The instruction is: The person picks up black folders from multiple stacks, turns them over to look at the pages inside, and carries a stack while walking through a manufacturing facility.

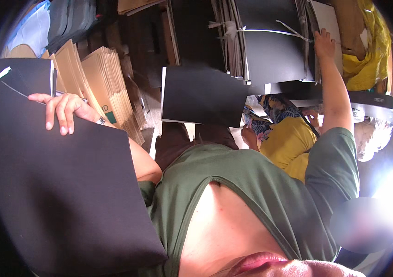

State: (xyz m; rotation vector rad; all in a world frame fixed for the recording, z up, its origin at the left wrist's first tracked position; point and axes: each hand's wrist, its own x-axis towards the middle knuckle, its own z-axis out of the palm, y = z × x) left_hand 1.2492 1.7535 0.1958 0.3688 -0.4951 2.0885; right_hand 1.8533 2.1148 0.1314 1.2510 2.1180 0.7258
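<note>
Stack (pixel 275 57), black and tied with string (pixel 270 31), has the right hand (pixel 324 45) at its right edge; that grip can't be made out. Left of the stack, the left hand (pixel 68 111) is clamped on a black sheet (pixel 74 184).

A large, flat, matte black sheet (pixel 81 184) is held at its upper edge by the left hand (pixel 65 111), with fingers laid over its face; it is slanted along the person's left side, and its surface is unmarked. A bundle of black-faced boards (pixel 272 57), its layered edges exposed, is bound across by a white tie (pixel 270 31) and touched near its right edge by the right hand (pixel 324 44).
</note>
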